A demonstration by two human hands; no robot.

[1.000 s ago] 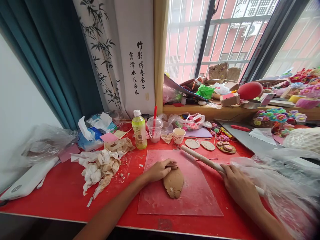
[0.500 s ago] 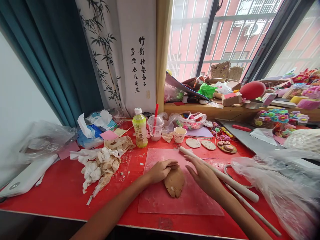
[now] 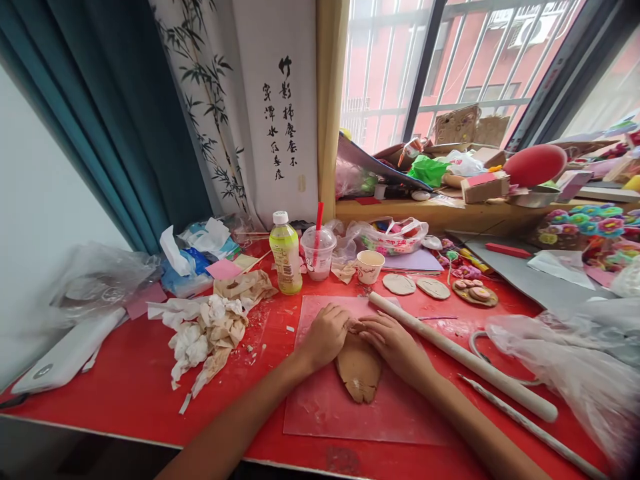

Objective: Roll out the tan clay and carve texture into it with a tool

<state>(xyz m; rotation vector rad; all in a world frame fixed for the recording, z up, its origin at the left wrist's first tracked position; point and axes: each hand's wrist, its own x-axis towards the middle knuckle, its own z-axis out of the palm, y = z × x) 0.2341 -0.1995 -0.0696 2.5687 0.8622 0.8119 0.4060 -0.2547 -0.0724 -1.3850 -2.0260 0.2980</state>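
Observation:
A flat brown slab of clay (image 3: 359, 375), cracked along its near end, lies on a clear plastic sheet (image 3: 320, 423) on the red table. My left hand (image 3: 327, 335) has its fingers curled over the slab's far left edge, gripping it. From the right, my right hand (image 3: 393, 340) presses its fingers together on the same far edge, close to the left fingertips. Between them the clay's far edge is partly hidden. A long pale rolling pin (image 3: 465, 357) lies slanted just right of my right hand, and a thin stick (image 3: 520, 417) lies beyond it.
Crumpled tissues (image 3: 210, 333) lie to the left. Behind the sheet stand a green-yellow bottle (image 3: 286, 257), a lidded plastic cup (image 3: 319, 257) and a paper cup (image 3: 370, 267). Pale clay discs (image 3: 399, 284) lie back right. Clear plastic bags (image 3: 565, 360) spread over the right side.
My right hand has moved left from above the sheet onto the clay's far edge, meeting my left hand. The camera view has shifted slightly.

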